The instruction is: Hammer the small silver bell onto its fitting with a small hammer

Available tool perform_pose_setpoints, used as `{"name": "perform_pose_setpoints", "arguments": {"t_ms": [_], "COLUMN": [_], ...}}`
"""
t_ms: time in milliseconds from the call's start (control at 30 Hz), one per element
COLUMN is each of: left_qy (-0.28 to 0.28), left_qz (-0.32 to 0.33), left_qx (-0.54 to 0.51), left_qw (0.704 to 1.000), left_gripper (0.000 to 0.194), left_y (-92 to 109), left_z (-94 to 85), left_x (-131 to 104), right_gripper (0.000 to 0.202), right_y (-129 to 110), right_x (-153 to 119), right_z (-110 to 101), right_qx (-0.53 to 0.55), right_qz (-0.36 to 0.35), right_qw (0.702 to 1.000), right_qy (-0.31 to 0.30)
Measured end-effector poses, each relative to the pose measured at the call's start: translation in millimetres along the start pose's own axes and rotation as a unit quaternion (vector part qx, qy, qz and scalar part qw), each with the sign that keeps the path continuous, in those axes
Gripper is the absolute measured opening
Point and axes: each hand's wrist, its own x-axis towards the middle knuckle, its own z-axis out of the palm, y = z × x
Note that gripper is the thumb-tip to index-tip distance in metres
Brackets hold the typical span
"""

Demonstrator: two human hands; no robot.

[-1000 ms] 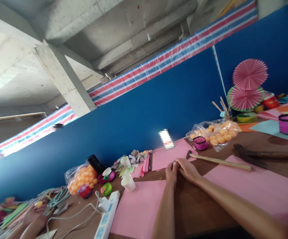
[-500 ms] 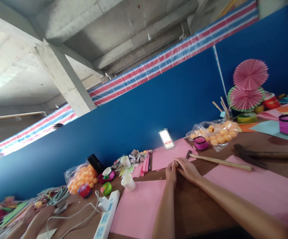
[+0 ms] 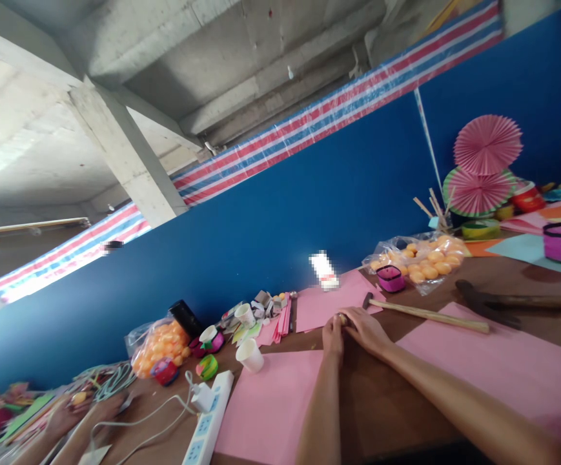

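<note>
We're holding left hand (image 3: pixel 333 337) and right hand (image 3: pixel 366 330) together around a small, yellowish, mostly hidden object (image 3: pixel 343 320), probably needing light, even pressure.

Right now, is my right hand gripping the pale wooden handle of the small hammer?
No, the pale wooden handle lies uncovered beside the right hand, which is close to the left hand.
</note>
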Motion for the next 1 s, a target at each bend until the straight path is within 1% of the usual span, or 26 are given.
{"name": "perform_pose_setpoints", "arguments": {"t_ms": [300,633,867,1000], "left_qy": [-0.008,-0.006,-0.008,-0.011], "left_qz": [0.021,0.019,0.017,0.014], "left_qx": [-0.019,-0.025,-0.047,-0.07], "left_qw": [1.0,0.999,0.999,0.997], "left_gripper": [0.052,0.049,0.046,0.045], "left_y": [-2.4,-3.8,-2.6,-2.0], "left_z": [-0.9,-1.7,-1.7,-1.2], "left_x": [0.6,2.1,0.2,0.1], "right_gripper": [0.041,0.04,0.036,0.039], "right_y": [1.0,1.1,3.5,4.4], "right_x": [0.0,0.3,-0.5,-0.7], "right_z": [0.4,0.8,2.9,4.1], "right_qx": [-0.003,-0.004,0.001,0.008], "right_qz": [0.003,-0.002,-0.004,-0.001], "right_qw": [1.0,1.0,1.0,1.0], "right_qy": [-0.008,0.0,0.001,0.005]}}
